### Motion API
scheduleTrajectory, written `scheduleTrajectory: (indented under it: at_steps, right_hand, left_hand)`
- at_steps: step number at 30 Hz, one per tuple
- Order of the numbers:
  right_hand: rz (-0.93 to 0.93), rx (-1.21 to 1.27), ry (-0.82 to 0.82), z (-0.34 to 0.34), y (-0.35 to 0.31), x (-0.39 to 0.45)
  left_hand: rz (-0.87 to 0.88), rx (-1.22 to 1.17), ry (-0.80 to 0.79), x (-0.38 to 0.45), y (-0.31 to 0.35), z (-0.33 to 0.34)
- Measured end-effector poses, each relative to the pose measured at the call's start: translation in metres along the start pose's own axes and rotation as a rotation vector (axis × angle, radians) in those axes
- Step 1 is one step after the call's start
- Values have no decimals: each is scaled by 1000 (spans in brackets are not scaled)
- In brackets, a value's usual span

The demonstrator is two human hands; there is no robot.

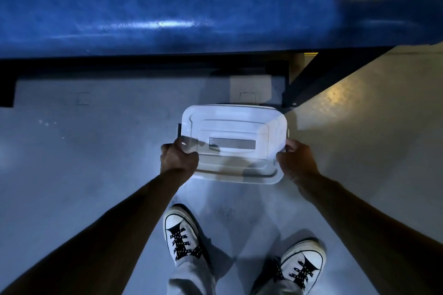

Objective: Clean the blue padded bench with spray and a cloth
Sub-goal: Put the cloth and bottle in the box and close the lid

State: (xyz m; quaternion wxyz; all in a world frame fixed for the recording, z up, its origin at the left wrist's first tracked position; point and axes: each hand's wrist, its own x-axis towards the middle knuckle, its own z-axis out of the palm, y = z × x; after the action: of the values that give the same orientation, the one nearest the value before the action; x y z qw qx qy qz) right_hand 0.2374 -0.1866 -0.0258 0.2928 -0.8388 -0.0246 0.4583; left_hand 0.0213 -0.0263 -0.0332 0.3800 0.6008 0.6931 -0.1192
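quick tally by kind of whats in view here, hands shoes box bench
hands: 2, left hand and right hand, each gripping an end of the box
lidded plastic box: 1, translucent white, held above the floor
shoes: 2, left shoe and right shoe, white with dark laces
blue padded bench: 1
total: 6

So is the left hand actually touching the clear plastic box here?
Touching. The head view shows the left hand gripping the near-left corner of the clear plastic box, thumb curled over the lid's edge, while the right hand holds the opposite side.
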Motion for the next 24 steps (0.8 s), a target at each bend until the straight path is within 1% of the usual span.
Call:
scheduleTrajectory:
  at_steps: [5,8,10,14,16,19,21,24]
  right_hand:
    - [-16,-66,19,9,-8,8]
    - [-4,-95,-3,15,-9,9]
    - [-16,-117,-3,15,-7,10]
    - [-20,-110,16,9,-6,7]
    - [-31,-107,35,4,-10,5]
    - [-51,-90,115,0,-13,10]
    - [3,-104,160,-1,-14,15]
    - [155,-55,60,3,-11,27]
  left_hand:
    - [6,48,-23,-2,12,-3]
    - [49,88,-50,6,9,-1]
    - [46,133,-42,10,9,-1]
    - [88,122,-47,13,6,-4]
    - [80,60,-26,17,8,-10]
    - [46,-23,85,27,14,-14]
    - [23,-49,111,37,19,-13]
    - [-49,-79,70,46,22,-1]
